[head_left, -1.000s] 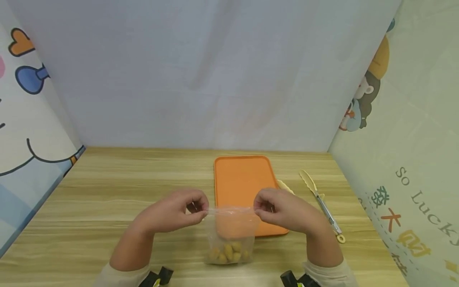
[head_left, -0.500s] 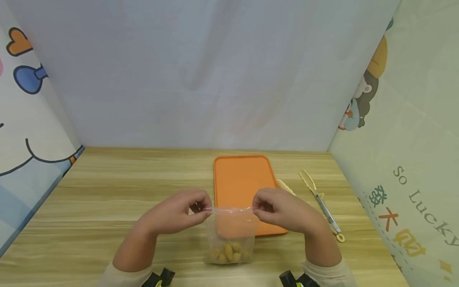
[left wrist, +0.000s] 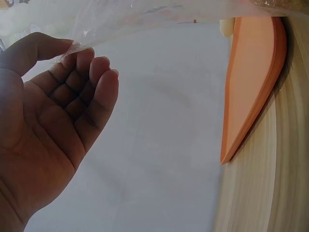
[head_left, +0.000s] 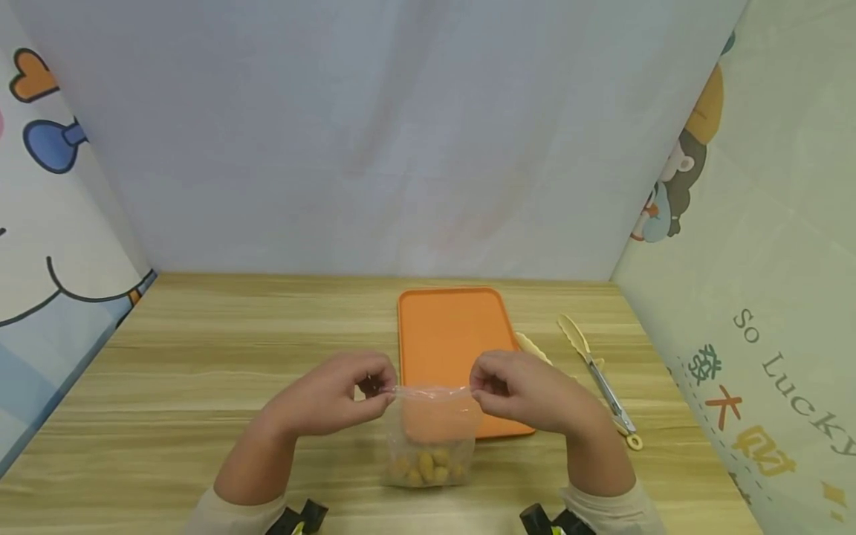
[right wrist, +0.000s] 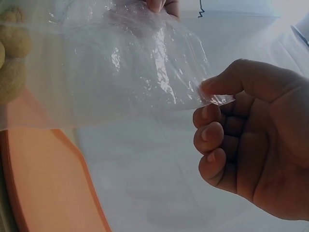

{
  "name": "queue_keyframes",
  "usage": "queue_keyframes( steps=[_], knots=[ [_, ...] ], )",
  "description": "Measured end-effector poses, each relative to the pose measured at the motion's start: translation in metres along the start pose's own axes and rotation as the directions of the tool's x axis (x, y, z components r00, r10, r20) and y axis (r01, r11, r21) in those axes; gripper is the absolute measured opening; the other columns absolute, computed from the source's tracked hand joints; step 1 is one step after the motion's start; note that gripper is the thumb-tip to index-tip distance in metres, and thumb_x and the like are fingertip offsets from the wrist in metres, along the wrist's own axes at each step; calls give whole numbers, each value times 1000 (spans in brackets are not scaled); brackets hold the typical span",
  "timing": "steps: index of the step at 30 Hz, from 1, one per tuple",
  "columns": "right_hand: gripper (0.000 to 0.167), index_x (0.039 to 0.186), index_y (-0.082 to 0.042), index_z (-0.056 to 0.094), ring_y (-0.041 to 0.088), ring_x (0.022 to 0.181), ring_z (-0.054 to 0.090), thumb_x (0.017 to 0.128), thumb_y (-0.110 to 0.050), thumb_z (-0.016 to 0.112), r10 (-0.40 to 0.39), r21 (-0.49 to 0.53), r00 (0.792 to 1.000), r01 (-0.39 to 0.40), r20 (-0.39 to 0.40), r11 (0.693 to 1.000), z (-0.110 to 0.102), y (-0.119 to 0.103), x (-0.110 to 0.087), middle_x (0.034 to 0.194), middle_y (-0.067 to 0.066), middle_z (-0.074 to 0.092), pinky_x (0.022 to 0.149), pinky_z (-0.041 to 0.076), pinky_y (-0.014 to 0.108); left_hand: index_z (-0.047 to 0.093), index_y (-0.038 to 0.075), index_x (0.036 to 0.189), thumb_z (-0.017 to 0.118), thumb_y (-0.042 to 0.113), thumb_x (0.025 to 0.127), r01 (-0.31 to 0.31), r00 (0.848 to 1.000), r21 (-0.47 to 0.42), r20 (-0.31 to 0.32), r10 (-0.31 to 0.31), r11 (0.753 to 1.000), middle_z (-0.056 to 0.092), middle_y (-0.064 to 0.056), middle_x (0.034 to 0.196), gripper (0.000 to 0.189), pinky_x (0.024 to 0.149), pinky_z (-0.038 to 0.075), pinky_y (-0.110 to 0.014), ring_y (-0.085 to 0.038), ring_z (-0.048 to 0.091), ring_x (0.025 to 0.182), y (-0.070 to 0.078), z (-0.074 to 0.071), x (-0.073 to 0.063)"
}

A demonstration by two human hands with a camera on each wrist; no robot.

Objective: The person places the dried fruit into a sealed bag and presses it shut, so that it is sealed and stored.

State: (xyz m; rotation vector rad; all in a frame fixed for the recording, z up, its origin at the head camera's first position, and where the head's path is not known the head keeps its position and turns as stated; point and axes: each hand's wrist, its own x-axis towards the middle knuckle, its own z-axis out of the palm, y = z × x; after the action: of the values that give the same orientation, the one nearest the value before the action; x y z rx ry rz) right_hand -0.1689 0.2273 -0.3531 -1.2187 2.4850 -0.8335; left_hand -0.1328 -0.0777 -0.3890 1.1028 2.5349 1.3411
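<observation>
A clear plastic bag hangs upright between my two hands, in front of the near part of an orange tray. Several brownish-yellow, walnut-like pieces lie at its bottom; the right wrist view shows some of these rounded pieces up close. My left hand pinches the left top corner of the bag between thumb and forefinger, the other fingers curled below. At the opposite top corner, my right hand pinches the plastic in the same way. Between them the bag's top edge is stretched fairly straight.
Metal tongs with cream-coloured tips lie on the wooden table to the right. A cream scalloped piece shows beside the tray's right edge, partly behind my right hand. A pale cloth wall stands behind, with printed cloths at both sides.
My left hand has shifted slightly right, toward the other hand, still pinching the bag. The right hand has drifted slightly left, and the bag's bottom sits a little higher in view.
</observation>
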Motion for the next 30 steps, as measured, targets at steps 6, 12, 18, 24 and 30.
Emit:
queue_keyframes(
  steps=[6, 12, 18, 24, 30],
  knots=[
    [8, 92, -22, 60, 5, 68, 48, 97, -16, 60, 6, 37, 1000, -6, 14, 999, 1, -2, 1, 78, -11, 53, 60, 46, 22, 61, 17, 92, 60, 18, 97, 25, 1000, -2, 4, -25, 1000, 60, 9, 86, 5, 73, 55, -24, -5, 59, 79, 1, 3, 2],
    [6, 93, -23, 60, 4, 68, 47, 97, -18, 61, -12, 36, 1000, 12, 3, 999, 3, -2, 2, 78, -12, 53, 60, 45, 22, 62, 16, 93, 59, 20, 98, 41, 999, -6, 19, -41, 999, 60, 9, 86, 7, 74, 55, -24, -5, 60, 79, -1, 5, 2],
    [7, 92, -22, 59, 4, 68, 47, 97, -18, 61, -20, 33, 1000, 20, -8, 999, 4, -2, 1, 78, -12, 52, 60, 45, 21, 59, 22, 92, 58, 19, 99, 33, 999, 1, 27, -33, 999, 58, 9, 86, 7, 74, 54, -24, -5, 58, 79, -1, 5, 2],
    [8, 91, -22, 58, 3, 67, 45, 97, -17, 60, -34, 24, 999, 34, -5, 999, 4, -2, 2, 77, -12, 50, 59, 45, 21, 58, 22, 92, 57, 16, 99, 22, 999, 11, 33, -22, 1000, 58, 9, 86, 9, 73, 53, -24, -5, 57, 78, 2, 4, 2],
    [10, 89, -22, 57, 2, 65, 43, 98, -16, 59, -49, 1, 999, 49, -12, 999, 4, -4, 2, 75, -12, 48, 58, 43, 20, 58, 20, 92, 56, 16, 100, 16, 999, 1, 36, -16, 1000, 57, 8, 86, 9, 72, 53, -24, -5, 56, 77, 4, 4, 2]
  ],
)
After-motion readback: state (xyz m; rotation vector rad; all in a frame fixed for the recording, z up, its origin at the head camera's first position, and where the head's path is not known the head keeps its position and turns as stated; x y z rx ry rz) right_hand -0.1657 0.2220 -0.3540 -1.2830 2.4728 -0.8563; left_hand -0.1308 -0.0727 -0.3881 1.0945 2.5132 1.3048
